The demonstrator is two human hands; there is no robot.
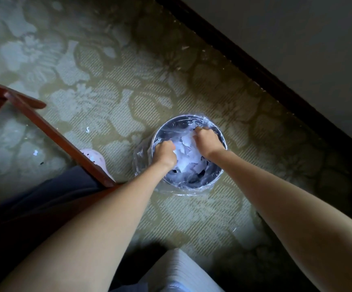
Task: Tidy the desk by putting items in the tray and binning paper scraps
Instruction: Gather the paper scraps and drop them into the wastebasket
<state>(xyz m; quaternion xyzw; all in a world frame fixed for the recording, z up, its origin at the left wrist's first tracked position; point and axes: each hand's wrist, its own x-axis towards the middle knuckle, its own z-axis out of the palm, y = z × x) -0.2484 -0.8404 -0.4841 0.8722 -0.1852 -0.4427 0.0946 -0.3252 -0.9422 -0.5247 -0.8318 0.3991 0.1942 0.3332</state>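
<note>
left hand (165,152), right hand (208,140) in bin (194,186) atop paper scraps (188,153); fingers (201,130) curled, tips hidden, grip unclear.

Inside the lined bin (177,120), left hand (165,151) at 9 o'clock and right hand (207,140) at 1 o'clock clutch paper scraps (188,153)

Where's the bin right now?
The bin stands on the patterned carpet right of centre in the head view, right of the wooden chair, with the left hand and right hand in its paper scraps.

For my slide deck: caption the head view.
Left hand and right hand hold paper scraps inside the lined bin on carpet.
</note>
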